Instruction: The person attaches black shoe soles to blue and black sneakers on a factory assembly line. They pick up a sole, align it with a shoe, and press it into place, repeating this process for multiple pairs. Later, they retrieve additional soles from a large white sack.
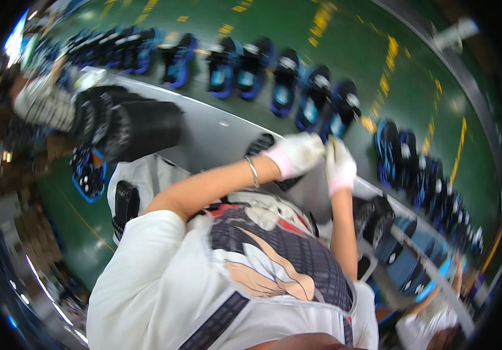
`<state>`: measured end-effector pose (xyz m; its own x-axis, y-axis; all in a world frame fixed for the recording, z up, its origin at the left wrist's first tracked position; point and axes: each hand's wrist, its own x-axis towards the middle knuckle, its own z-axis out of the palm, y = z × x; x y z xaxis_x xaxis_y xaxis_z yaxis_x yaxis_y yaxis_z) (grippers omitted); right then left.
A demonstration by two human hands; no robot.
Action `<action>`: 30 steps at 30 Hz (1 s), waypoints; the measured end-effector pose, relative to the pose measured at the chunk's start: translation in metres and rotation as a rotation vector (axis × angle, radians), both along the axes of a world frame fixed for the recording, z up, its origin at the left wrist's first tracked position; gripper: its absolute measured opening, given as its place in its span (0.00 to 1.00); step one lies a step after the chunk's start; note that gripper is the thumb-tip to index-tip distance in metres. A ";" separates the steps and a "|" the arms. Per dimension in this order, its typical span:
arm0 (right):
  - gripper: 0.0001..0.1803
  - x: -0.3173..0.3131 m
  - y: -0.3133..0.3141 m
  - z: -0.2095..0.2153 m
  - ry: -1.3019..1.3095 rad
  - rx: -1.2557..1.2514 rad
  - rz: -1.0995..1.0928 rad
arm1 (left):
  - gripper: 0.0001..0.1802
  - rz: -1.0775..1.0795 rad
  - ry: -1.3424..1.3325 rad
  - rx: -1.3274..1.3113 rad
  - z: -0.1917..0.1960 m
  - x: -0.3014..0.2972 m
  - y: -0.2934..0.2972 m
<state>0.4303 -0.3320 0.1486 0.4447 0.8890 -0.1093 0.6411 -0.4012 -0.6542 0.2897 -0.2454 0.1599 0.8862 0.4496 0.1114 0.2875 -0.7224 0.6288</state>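
Both my hands wear white gloves with pink cuffs and meet just above the edge of a grey metal ledge [222, 123]. My left hand [297, 154] is closed, its fingertips pinched together close to the right hand. My right hand [340, 166] is also closed in a pinch, fingers pointing away from me. Whatever lies between the fingertips is too small and blurred to name. Just beyond them is a black and blue shoe [341, 108], the nearest of a row. A black shoe sole [261, 144] lies beside my left wrist, partly hidden by it.
More shoes [285, 81] line the green surface [356, 52] with yellow marks. Stacked black soles [146, 128] stand on the ledge at left, others [373, 220] at right. A blue bin [432, 286] holds dark pieces. Other people work at far left [46, 102] and lower right [432, 321].
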 end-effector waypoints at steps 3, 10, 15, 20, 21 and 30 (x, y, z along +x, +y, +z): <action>0.22 -0.020 -0.045 -0.022 -0.037 -0.071 0.191 | 0.10 0.138 -0.098 -0.021 -0.003 -0.013 -0.027; 0.15 -0.101 -0.063 -0.003 0.059 -0.469 0.336 | 0.16 -0.174 0.171 -0.182 -0.005 -0.103 -0.044; 0.19 -0.179 -0.020 -0.005 -0.171 -0.484 0.772 | 0.16 0.104 0.159 -0.197 -0.021 -0.204 -0.038; 0.18 -0.253 0.011 -0.013 -0.261 -0.467 1.102 | 0.14 0.659 0.107 -0.279 -0.033 -0.338 -0.070; 0.17 -0.264 0.014 -0.018 -0.260 -0.477 1.147 | 0.14 0.763 0.078 -0.271 -0.040 -0.360 -0.084; 0.18 -0.332 0.028 -0.036 -0.409 -0.580 1.638 | 0.18 1.817 0.146 -0.697 -0.082 -0.436 -0.314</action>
